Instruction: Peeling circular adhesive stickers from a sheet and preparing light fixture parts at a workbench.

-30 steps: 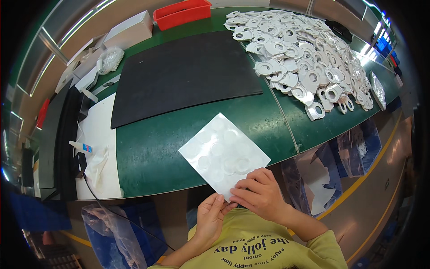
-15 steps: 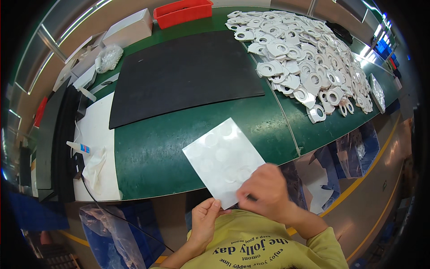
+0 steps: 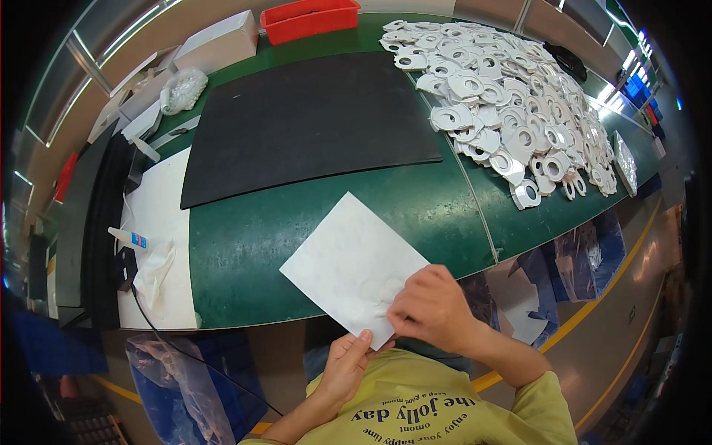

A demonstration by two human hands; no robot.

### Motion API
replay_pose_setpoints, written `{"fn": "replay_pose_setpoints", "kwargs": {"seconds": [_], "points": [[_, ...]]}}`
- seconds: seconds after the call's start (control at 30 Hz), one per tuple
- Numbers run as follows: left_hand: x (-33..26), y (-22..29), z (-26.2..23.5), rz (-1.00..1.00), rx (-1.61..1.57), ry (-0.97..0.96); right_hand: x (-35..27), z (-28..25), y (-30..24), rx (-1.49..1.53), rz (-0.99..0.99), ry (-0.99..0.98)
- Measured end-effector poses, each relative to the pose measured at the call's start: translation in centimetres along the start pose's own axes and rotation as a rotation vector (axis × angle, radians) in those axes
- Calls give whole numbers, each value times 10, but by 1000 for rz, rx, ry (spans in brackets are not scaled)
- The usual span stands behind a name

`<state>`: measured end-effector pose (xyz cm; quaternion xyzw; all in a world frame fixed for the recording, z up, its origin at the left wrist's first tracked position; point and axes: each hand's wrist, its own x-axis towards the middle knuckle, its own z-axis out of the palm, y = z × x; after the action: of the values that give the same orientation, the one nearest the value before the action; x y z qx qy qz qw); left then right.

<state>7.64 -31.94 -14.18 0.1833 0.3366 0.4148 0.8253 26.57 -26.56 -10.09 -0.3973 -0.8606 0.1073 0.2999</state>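
A white rectangular sheet (image 3: 348,256) with faint round outlines is held tilted over the near edge of the table. My left hand (image 3: 348,363) pinches its lowest corner, thumb on top and fingers underneath. My right hand (image 3: 434,308) is over the lower right part of the sheet. Its fingers are closed, with the fingertips against the surface beside a faint circle. Whatever lies between those fingertips is too small or hidden to make out.
A black mat (image 3: 311,126) lies on the green table (image 3: 245,267). White ring-shaped pieces (image 3: 512,111) are heaped at the right. A red bin (image 3: 310,22) stands at the back; a small white bottle (image 3: 127,238) is at the left. Blue bins (image 3: 196,371) stand below the table.
The sheet has turned and shifted left, and its glare has faded. My right hand has moved slightly left and up, its fingertips now on the sheet's lower part. My left hand keeps its corner.
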Motion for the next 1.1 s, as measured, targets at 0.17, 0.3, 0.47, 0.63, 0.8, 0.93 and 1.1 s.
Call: {"fn": "replay_pose_setpoints", "kwargs": {"seconds": [0.17, 0.3, 0.47, 0.63, 0.8, 0.93, 1.1], "points": [[-12, 3, -8, -77, 36, 44, 17, -17, 19, 283, 417, 483], [-10, 3, -11, -120, 32, 24, 22, -25, 21, 244, 399, 708], [-6, 2, -13, -127, 51, 41, 21, -16, 5, -162, -285, 156], [-8, 7, -17, -128, 8, 3, 7, -1, 3, 44, -127, -199], [-13, 10, -25, -161, 93, 24, 7, -10, 4, 212, 213, -106], [-15, 22, -13, -154, 20, -67, 17, -21, 21, 732, 742, 327], [-12, 28, -8, -189, 106, -59, 25, -24, 36, 899, 625, 764]]}}
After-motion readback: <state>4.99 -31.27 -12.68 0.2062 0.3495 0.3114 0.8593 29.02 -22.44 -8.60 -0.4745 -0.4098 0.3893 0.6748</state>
